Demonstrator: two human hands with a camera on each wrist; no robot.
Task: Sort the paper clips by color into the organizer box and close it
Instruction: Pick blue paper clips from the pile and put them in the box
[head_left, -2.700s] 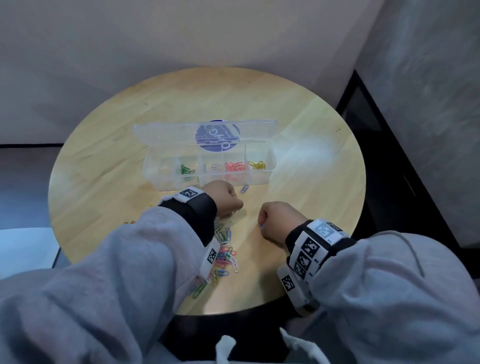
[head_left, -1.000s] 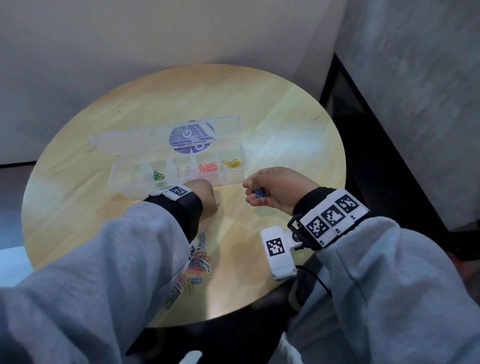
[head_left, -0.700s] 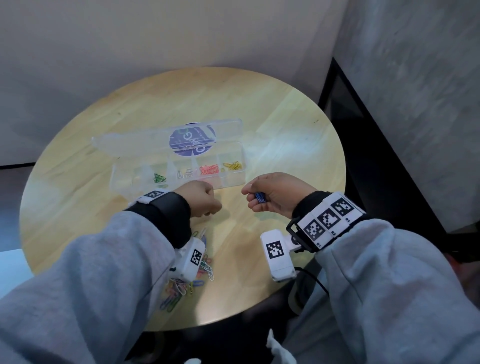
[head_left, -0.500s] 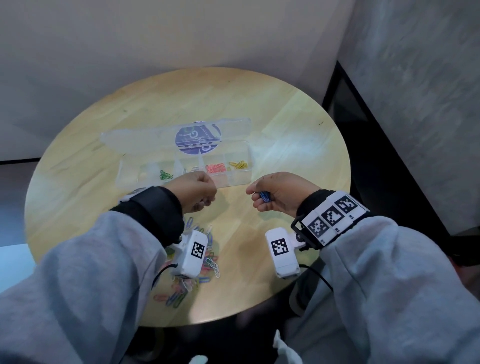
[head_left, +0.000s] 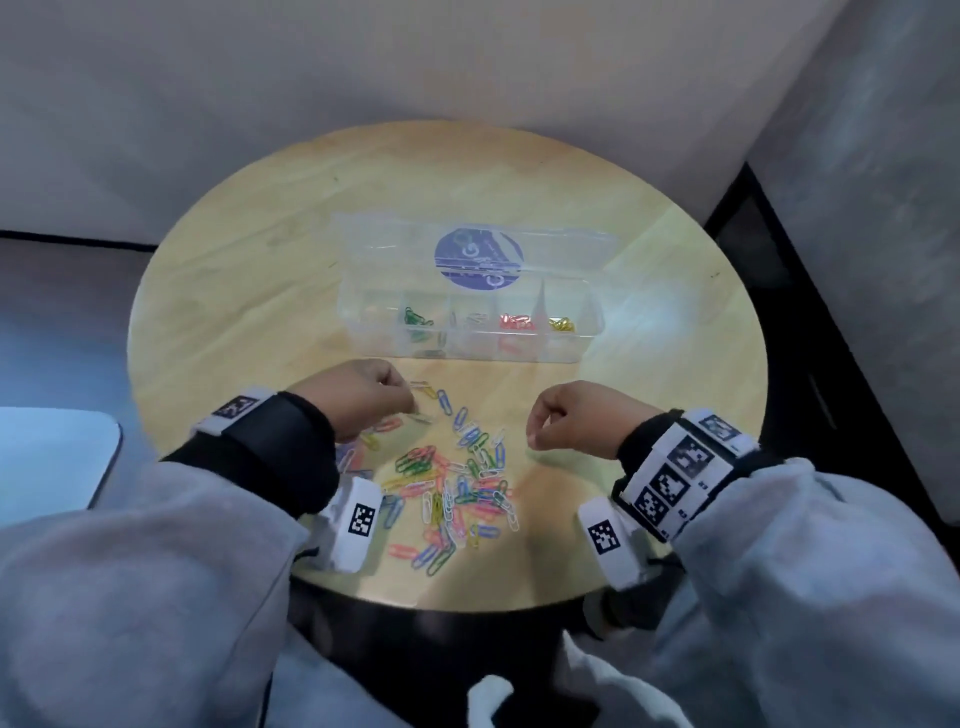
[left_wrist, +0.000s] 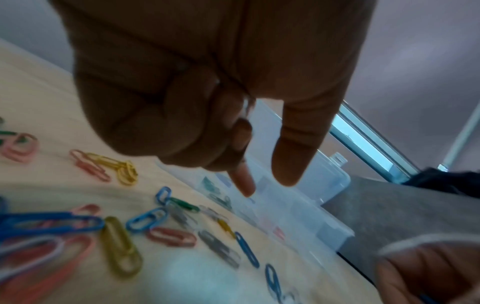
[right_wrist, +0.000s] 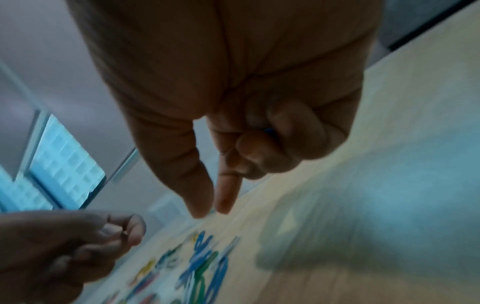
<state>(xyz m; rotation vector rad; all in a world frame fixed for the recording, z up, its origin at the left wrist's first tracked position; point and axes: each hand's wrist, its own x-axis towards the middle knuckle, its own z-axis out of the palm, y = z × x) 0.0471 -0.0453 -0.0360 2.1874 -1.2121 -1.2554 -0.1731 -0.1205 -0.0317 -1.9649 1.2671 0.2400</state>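
The clear organizer box (head_left: 470, 353) lies open on the round wooden table (head_left: 234, 291), its lid folded back. Separate compartments hold green, pale, red and yellow clips. A mixed pile of paper clips (head_left: 452, 483) lies between my wrists. My left hand (head_left: 408, 408) hovers at the pile's far left edge. Its thumb and forefinger (left_wrist: 244, 185) point down, slightly apart, and a pale clip glints inside the other curled fingers. My right hand (head_left: 532, 441) is a fist just right of the pile. A blue clip (right_wrist: 269, 130) peeks from its curled fingers.
Several loose blue clips (head_left: 444, 402) trail from the pile toward the box. The table's near edge (head_left: 467, 605) runs just behind the pile. A dark gap and a grey wall (head_left: 857, 208) lie to the right.
Both hands drew back from the box toward the pile. My right hand turned knuckles up, hiding the blue clip from the head view. My left arm no longer covers the pile.
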